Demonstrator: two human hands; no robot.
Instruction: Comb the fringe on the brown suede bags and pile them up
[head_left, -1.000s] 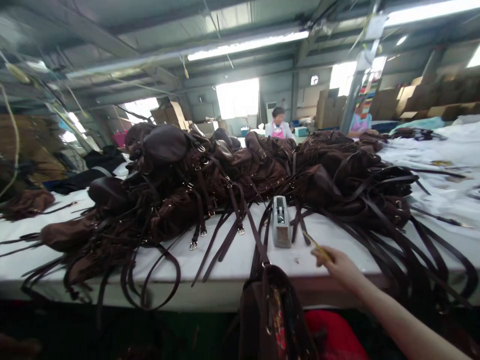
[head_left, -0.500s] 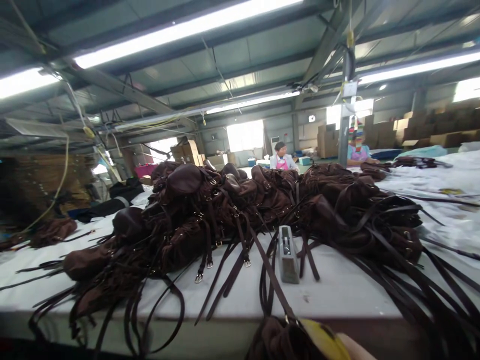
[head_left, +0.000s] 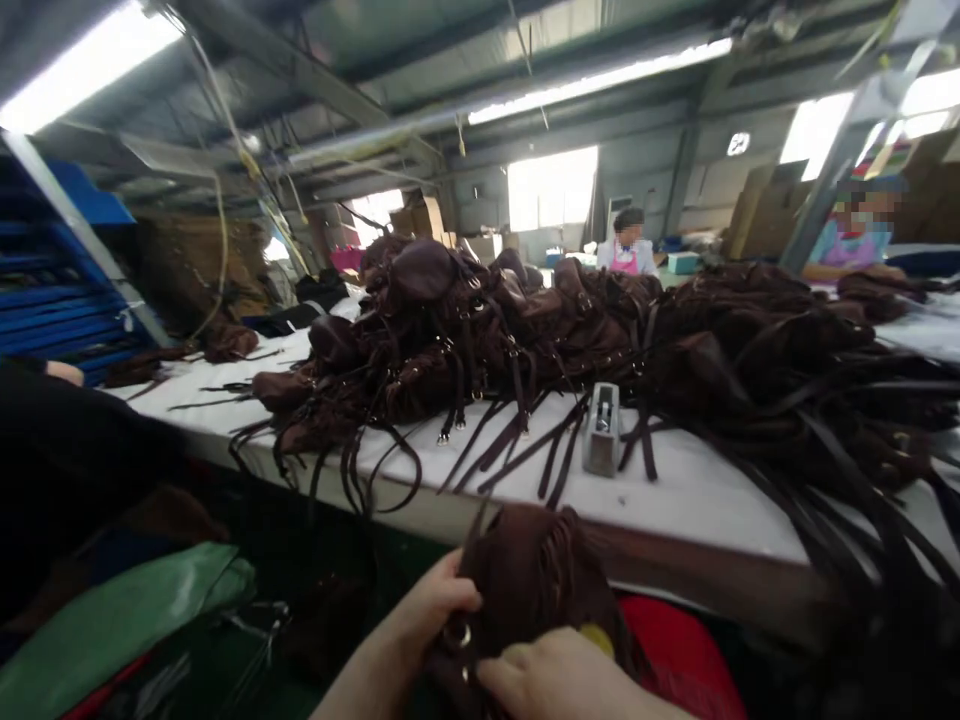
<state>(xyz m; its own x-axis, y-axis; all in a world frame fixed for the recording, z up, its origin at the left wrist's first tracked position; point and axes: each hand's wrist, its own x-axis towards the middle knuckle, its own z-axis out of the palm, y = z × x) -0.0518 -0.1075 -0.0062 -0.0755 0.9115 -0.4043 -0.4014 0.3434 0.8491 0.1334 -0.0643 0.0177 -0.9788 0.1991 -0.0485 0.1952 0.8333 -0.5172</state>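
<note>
A dark brown bag (head_left: pixel 532 570) with metal rings is held at the bottom centre, in front of the table edge. My left hand (head_left: pixel 435 610) grips its left side, thumb pressed on the material. Across the lower part of the bag, my right hand (head_left: pixel 555 675) is closed on it near a ring. Something yellow (head_left: pixel 598 640) shows behind my right hand; its shape is mostly hidden. On the white table (head_left: pixel 525 450) lies a big pile of similar brown bags (head_left: pixel 420 370) with straps and buckles. A grey tape dispenser (head_left: pixel 602 430) stands near the table's front edge.
Straps (head_left: pixel 847 520) hang over the table edge at right. Green material (head_left: pixel 135 630) lies at lower left, and a red object (head_left: pixel 679 655) is below the table edge. A dark-clothed person (head_left: pixel 67 450) is at left; two people (head_left: pixel 628 245) sit beyond the pile.
The view has swung down and to the left. The brown bag has come further into view, and both hands now show on it; earlier only part of one hand and the yellow thing showed.
</note>
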